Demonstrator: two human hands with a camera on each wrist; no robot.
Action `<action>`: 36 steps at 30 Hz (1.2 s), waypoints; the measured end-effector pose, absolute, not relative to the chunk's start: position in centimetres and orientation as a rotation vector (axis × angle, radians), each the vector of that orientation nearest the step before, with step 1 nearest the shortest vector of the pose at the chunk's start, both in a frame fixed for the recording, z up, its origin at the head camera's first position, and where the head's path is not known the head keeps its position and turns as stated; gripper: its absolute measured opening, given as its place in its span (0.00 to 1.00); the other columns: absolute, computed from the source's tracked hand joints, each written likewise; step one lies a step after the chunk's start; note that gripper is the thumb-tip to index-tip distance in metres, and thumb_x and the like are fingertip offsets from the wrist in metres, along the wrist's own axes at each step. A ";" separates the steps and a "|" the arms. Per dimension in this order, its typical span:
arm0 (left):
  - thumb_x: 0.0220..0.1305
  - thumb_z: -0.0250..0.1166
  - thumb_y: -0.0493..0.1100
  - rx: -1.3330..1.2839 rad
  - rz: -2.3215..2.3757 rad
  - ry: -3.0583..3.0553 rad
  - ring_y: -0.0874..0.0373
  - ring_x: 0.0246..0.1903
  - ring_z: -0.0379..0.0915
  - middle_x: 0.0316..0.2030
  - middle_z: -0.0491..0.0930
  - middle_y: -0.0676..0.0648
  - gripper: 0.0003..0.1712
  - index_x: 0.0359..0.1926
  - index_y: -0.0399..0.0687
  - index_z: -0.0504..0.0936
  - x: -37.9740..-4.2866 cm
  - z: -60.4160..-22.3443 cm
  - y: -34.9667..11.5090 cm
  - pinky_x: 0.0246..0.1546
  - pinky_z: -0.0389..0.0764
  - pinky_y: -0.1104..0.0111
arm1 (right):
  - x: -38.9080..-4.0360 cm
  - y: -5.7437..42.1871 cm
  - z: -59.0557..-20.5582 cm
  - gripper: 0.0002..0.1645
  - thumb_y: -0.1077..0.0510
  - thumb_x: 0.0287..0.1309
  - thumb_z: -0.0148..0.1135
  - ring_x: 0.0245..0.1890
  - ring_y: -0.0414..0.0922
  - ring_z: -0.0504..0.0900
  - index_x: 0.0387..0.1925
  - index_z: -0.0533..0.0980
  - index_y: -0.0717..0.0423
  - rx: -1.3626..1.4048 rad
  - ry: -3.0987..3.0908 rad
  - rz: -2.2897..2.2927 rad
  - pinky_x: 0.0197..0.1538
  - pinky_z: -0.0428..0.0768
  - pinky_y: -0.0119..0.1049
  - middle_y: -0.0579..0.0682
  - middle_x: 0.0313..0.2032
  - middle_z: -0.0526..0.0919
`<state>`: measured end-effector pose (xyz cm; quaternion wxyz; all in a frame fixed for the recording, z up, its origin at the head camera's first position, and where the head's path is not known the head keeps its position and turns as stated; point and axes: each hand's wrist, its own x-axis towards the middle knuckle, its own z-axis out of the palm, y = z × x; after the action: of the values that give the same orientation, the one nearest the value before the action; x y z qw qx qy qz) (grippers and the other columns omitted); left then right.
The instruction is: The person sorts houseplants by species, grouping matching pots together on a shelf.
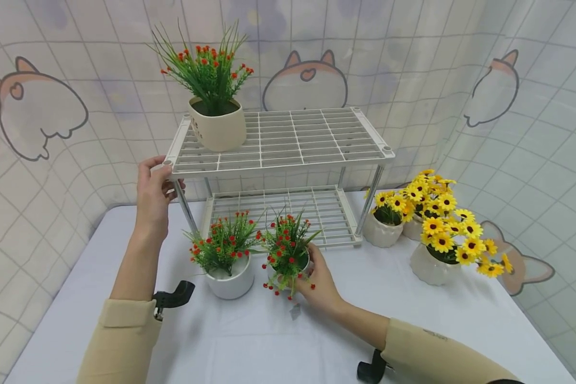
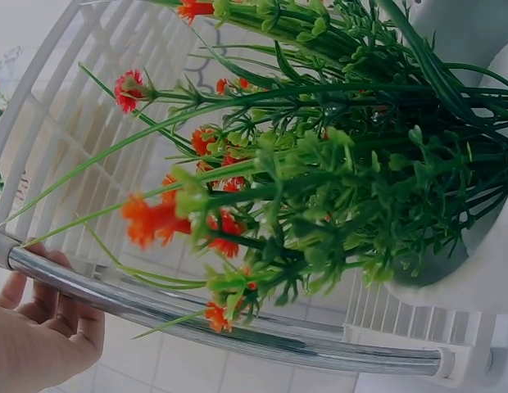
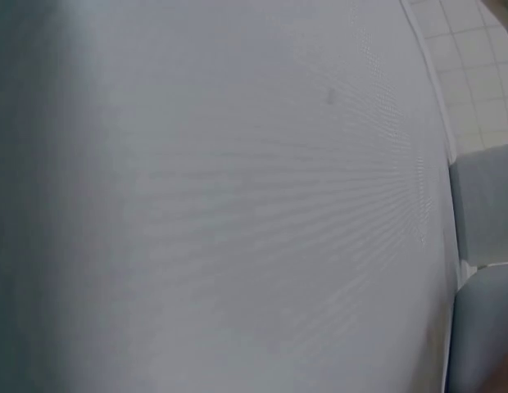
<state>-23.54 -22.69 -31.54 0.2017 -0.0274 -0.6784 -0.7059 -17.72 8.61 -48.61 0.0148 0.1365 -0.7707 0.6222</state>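
Observation:
My left hand (image 1: 154,186) grips the front left corner of a white two-tier wire shelf (image 1: 312,136); the left wrist view shows its fingers (image 2: 53,307) beside the metal post (image 2: 238,323). With my right hand (image 1: 320,280) I hold a potted plant with red flowers (image 1: 288,250) just in front of the lower tier; leaves hide much of its pot. To its left, another red-flowered plant in a white pot (image 1: 231,280) stands on the table. On the top tier, at the left, sits a red-flowered plant in a cream pot (image 1: 219,125).
Several white pots of yellow flowers (image 1: 434,264) stand right of the shelf. A white cloth covers the table (image 1: 249,346), and a tile-patterned curtain (image 1: 101,106) hangs behind. The right wrist view mostly shows white cloth (image 3: 254,196).

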 end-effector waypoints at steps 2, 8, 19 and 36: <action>0.79 0.48 0.48 -0.080 -1.976 -1.889 0.57 0.38 0.72 0.41 0.76 0.49 0.16 0.62 0.53 0.64 -23.6 -31.5 -22.7 0.44 0.69 0.65 | -17.8 8.4 -48.6 0.50 0.70 0.54 0.68 0.62 0.57 0.73 0.75 0.54 0.64 0.437 -2.394 1.936 0.59 0.76 0.50 0.65 0.70 0.65; 0.78 0.49 0.48 -0.078 -1.987 -1.878 0.57 0.37 0.72 0.40 0.76 0.49 0.16 0.62 0.53 0.65 -23.6 -31.5 -22.7 0.43 0.70 0.66 | -17.9 8.2 -48.7 0.47 0.71 0.55 0.68 0.66 0.57 0.70 0.72 0.55 0.66 0.444 -2.399 1.919 0.62 0.73 0.52 0.64 0.68 0.66; 0.79 0.49 0.47 -0.078 -1.989 -1.884 0.57 0.37 0.71 0.41 0.76 0.49 0.16 0.63 0.53 0.64 -23.6 -31.5 -22.6 0.43 0.70 0.66 | -17.5 8.5 -48.3 0.48 0.74 0.49 0.68 0.61 0.61 0.77 0.71 0.58 0.62 0.333 -2.394 2.041 0.56 0.80 0.46 0.62 0.66 0.70; 0.79 0.47 0.50 -0.075 -1.928 -1.928 0.56 0.39 0.72 0.42 0.76 0.48 0.18 0.64 0.53 0.64 -23.5 -31.7 -22.8 0.46 0.69 0.64 | -14.9 12.0 -43.3 0.51 0.56 0.49 0.82 0.51 0.51 0.82 0.68 0.60 0.52 0.242 -2.466 1.989 0.50 0.80 0.44 0.57 0.62 0.71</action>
<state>-23.52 -22.77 -31.67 0.2056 -0.0267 -0.6917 -0.6918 -14.92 11.97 -43.27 -0.0179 0.0760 -0.7760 0.6259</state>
